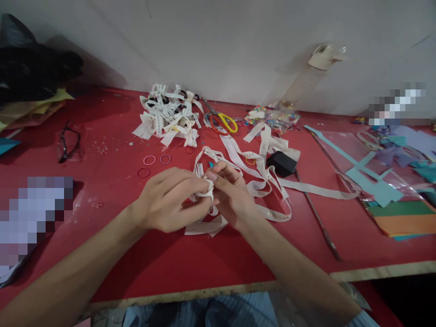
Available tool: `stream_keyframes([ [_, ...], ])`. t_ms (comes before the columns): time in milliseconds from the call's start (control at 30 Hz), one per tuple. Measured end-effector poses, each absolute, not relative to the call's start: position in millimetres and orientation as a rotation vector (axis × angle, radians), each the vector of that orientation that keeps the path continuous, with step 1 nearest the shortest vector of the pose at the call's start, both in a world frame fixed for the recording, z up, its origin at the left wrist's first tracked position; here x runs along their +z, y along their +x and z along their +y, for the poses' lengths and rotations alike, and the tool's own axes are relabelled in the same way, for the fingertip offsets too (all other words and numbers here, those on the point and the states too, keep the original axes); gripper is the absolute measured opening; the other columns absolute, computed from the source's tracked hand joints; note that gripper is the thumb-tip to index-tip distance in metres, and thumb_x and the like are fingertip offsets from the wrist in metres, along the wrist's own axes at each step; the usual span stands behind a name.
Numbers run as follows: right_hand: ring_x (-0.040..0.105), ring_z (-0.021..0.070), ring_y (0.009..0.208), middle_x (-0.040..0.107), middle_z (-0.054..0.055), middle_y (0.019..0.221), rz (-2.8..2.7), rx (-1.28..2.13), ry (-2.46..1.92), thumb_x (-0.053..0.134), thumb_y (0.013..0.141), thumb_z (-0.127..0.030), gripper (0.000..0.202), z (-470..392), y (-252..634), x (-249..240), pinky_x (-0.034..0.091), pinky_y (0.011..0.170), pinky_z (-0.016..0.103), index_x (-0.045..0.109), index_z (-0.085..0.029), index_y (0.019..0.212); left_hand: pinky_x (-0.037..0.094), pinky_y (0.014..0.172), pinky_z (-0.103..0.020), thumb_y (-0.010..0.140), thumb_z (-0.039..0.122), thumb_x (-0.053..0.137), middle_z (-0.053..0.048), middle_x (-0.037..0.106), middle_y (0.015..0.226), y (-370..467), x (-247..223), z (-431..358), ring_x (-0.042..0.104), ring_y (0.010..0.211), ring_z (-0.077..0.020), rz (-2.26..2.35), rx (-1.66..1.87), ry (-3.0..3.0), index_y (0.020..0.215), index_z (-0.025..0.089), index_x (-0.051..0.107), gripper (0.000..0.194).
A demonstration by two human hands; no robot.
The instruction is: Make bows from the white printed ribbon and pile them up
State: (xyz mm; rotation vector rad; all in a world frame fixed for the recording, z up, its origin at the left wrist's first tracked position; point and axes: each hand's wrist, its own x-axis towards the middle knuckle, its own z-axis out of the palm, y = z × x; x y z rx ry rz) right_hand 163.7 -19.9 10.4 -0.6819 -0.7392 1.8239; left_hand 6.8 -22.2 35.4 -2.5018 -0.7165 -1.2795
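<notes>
Both of my hands meet over the middle of the red table, working on one white printed ribbon (206, 188). My left hand (172, 197) has its fingers curled round a loop of it. Opposite, my right hand (235, 190) pinches the ribbon between thumb and fingers. Part of the ribbon is hidden behind the fingers, and its tail (206, 225) hangs onto the table below. Beyond the hands lie loose loops of printed ribbon (264, 154). Several small hair ties (149, 160) in pink and purple lie left of them.
At the back, a pile of tied ribbon bows (170, 113) sits beside red and yellow scissors (223, 123). A black block (282, 163) and a thin rod (320, 222) lie to the right, near coloured paper sheets (402, 225). Eyeglasses (69, 141) rest at left.
</notes>
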Motion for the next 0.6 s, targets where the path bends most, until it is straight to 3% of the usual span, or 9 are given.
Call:
stream_keyframes([
  [200, 0.051, 0.0062, 0.052, 0.058, -0.006, 0.067, -0.722, 1.791, -0.698, 0.076, 0.073, -0.02, 0.016, -20.0, 162.7, 13.8, 0.045, 0.045, 0.016, 0.06, -0.023, 0.078, 0.047, 0.054, -0.027, 0.075, 0.016, 0.072, -0.002, 0.071, 0.074, -1.4, 34.0, -14.7, 0.064, 0.064, -0.015, -0.398, -1.077, -2.425, 0.074, 0.019, 0.06, 0.012],
  [600, 0.054, 0.0087, 0.062, 0.06, -0.004, 0.075, -0.875, 1.658, -0.76, 0.071, 0.078, -0.022, 0.01, -21.6, 163.8, 11.0, 0.047, 0.056, 0.02, 0.061, -0.023, 0.079, 0.051, 0.056, -0.027, 0.076, 0.017, 0.073, -0.001, 0.071, 0.073, -2.5, 36.1, -13.1, 0.065, 0.065, -0.0152, -0.414, -1.168, -2.381, 0.073, 0.02, 0.06, 0.013],
])
